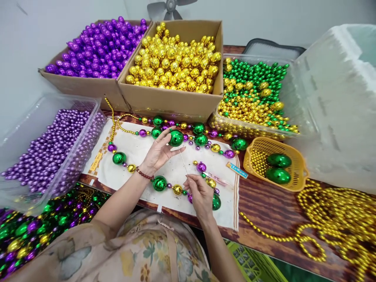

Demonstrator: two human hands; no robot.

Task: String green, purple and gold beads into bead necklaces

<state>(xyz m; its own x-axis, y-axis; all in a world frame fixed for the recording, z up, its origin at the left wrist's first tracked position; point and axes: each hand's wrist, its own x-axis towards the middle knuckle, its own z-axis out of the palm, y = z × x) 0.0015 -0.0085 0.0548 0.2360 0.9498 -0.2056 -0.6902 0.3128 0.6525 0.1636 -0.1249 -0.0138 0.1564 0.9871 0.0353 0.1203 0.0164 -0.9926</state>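
My left hand [157, 156] holds a large shiny green bead [176, 138] between thumb and fingers, above the white cloth [114, 178]. Between my right hand's thumb and forefinger is a thin, straight, pale strand [183, 160]; whether it is a needle or stiff thread I cannot tell. It slants up from my right hand [201, 196] to just under the green bead. A string of green, gold and purple beads [177, 189] lies along the near side of the cloth, passing below both hands. Other bead strands [201, 140] lie along the cloth's far edge.
Cardboard boxes of purple beads [102, 45] and gold beads [176, 58] stand behind. Clear bins hold small purple beads [55, 145] at left and green and gold beads [252, 94] at right. A yellow basket [248, 162] and gold bead chains [340, 219] lie on the right.
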